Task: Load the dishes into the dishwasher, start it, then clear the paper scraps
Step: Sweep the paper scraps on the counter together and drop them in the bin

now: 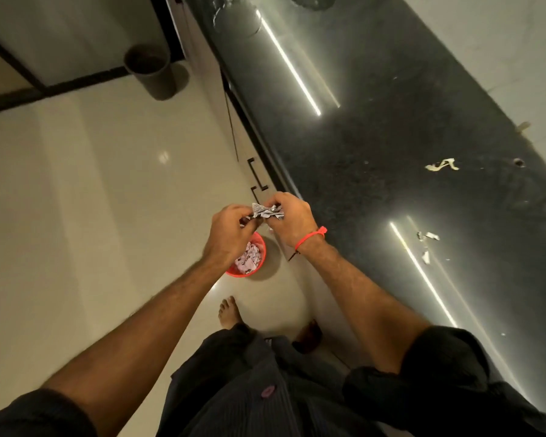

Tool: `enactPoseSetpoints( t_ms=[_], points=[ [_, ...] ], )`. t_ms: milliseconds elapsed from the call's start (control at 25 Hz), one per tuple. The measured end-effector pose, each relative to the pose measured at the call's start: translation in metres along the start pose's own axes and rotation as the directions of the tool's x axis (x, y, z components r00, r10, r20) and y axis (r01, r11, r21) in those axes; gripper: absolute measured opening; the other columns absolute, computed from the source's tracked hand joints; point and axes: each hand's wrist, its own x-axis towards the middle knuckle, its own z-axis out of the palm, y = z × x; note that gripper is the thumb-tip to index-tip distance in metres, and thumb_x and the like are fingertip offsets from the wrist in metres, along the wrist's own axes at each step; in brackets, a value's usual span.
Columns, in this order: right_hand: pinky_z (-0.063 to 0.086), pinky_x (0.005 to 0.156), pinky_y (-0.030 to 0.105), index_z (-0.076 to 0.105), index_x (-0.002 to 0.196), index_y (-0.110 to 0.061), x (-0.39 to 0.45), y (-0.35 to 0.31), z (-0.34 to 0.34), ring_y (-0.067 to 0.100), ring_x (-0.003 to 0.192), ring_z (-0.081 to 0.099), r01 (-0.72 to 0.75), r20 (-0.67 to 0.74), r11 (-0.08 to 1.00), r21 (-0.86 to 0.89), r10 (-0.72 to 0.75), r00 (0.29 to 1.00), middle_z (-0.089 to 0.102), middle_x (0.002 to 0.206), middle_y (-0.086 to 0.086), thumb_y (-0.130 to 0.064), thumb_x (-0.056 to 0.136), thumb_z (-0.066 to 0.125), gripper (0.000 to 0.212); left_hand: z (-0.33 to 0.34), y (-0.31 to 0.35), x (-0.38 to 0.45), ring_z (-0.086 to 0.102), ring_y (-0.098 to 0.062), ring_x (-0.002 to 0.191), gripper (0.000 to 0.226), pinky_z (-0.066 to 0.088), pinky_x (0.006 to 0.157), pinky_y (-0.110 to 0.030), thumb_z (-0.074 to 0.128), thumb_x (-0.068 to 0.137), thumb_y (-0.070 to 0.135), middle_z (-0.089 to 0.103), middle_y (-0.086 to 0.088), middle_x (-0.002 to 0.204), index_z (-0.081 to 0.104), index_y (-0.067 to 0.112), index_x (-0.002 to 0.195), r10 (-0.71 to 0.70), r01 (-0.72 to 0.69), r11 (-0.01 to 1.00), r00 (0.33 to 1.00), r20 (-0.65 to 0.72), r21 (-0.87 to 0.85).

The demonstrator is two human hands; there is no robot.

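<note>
Standing barefoot beside the dark countertop [375,146], the person pinches a crumpled wad of printed paper [268,212] between both hands, the left hand [232,228] and the right hand [292,220] each curled around one end of it, a red thread [309,236] tied at the right wrist. Directly below the hands a small red bucket [259,264] sits on the pale floor [92,216], already holding crumpled paper. More torn scraps [442,165] lie scattered on the countertop, some near the wall and others [427,244] closer to the front edge, and a grey bin [152,72] stands farther along the floor.
</note>
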Motion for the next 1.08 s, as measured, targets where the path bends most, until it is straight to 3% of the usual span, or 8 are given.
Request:
enactPoseSetpoints(
  t_ms=[120,240,320,520,680,840,960,1080],
  points=[
    [0.038,0.075,0.015,0.070,0.095,-0.007,0.017,0.000,0.053,0.017,0.087,0.059,-0.102,0.040,0.994,-0.034,0.103,0.994,0.068,0.095,0.006,-0.002,0.078,0.072,0.018,-0.001,-0.046,0.010,0.064,-0.021,0.089,0.016,0.048,0.083,-0.028,0.073,0.089,0.015,0.073,-0.008,0.095,0.080,0.011,0.103,-0.092,0.093,0.995,0.995,0.039,-0.028],
    [0.032,0.073,0.012,0.069,0.095,-0.006,0.029,0.010,0.105,0.024,0.091,0.062,-0.182,0.072,0.982,-0.047,0.185,0.980,0.069,0.096,0.008,0.000,0.078,0.071,0.018,0.006,-0.090,0.013,0.058,-0.013,0.084,0.015,0.034,0.075,-0.003,0.071,0.088,0.008,0.074,-0.008,0.094,0.080,0.009,0.100,-0.153,0.157,0.986,0.986,0.072,-0.049],
    [0.038,0.075,0.015,0.069,0.095,-0.007,0.034,0.023,0.137,0.023,0.091,0.062,-0.249,0.081,0.968,-0.034,0.251,0.965,0.069,0.097,0.007,0.000,0.078,0.070,0.018,0.018,-0.118,0.014,0.054,-0.007,0.082,0.015,0.031,0.072,0.002,0.069,0.089,0.007,0.074,-0.005,0.093,0.080,0.010,0.100,-0.189,0.196,0.979,0.977,0.102,-0.062],
    [0.034,0.067,-0.001,0.068,0.092,0.000,0.048,0.087,0.230,0.014,0.085,0.056,-0.392,0.086,0.917,0.075,0.386,0.919,0.067,0.093,0.008,0.009,0.076,0.067,0.019,0.089,-0.213,0.025,0.064,-0.024,0.093,0.014,0.045,0.081,-0.019,0.067,0.094,0.009,0.071,-0.012,0.101,0.077,0.004,0.103,-0.331,0.347,0.936,0.926,0.183,-0.064],
    [0.034,0.072,0.011,0.069,0.096,0.000,0.069,0.178,0.318,0.019,0.093,0.059,-0.464,0.078,0.883,0.066,0.459,0.885,0.070,0.101,0.012,0.005,0.075,0.071,0.021,0.175,-0.299,0.038,0.070,-0.032,0.095,0.016,0.055,0.084,-0.032,0.066,0.095,0.007,0.073,-0.017,0.107,0.074,0.000,0.107,-0.387,0.410,0.904,0.906,0.173,-0.121],
    [0.042,0.076,0.021,0.071,0.101,-0.005,0.089,0.261,0.393,0.024,0.097,0.064,-0.536,0.085,0.843,0.045,0.532,0.843,0.071,0.103,0.011,-0.002,0.077,0.073,0.024,0.250,-0.375,0.053,0.070,-0.021,0.095,0.021,0.052,0.078,-0.019,0.057,0.100,0.005,0.076,-0.009,0.108,0.075,0.007,0.111,-0.413,0.455,0.876,0.878,0.240,-0.158],
    [0.045,0.081,0.019,0.069,0.113,-0.007,0.096,0.305,0.424,0.025,0.106,0.063,-0.609,0.185,0.790,0.068,0.590,0.786,0.070,0.113,0.010,0.000,0.078,0.071,0.036,0.281,-0.411,0.061,0.067,-0.025,0.111,0.029,0.055,0.095,-0.034,0.061,0.099,0.011,0.072,-0.008,0.122,0.067,0.012,0.127,-0.495,0.574,0.801,0.795,0.352,-0.171],
    [0.044,0.101,0.025,0.060,0.131,-0.010,0.098,0.328,0.433,0.023,0.122,0.056,-0.691,0.264,0.720,0.053,0.658,0.706,0.063,0.130,0.009,0.006,0.083,0.062,0.051,0.289,-0.431,0.063,0.058,-0.024,0.124,0.045,0.049,0.103,-0.029,0.062,0.099,0.010,0.062,-0.005,0.139,0.054,0.017,0.142,-0.550,0.639,0.754,0.741,0.385,-0.154]
  ],
)
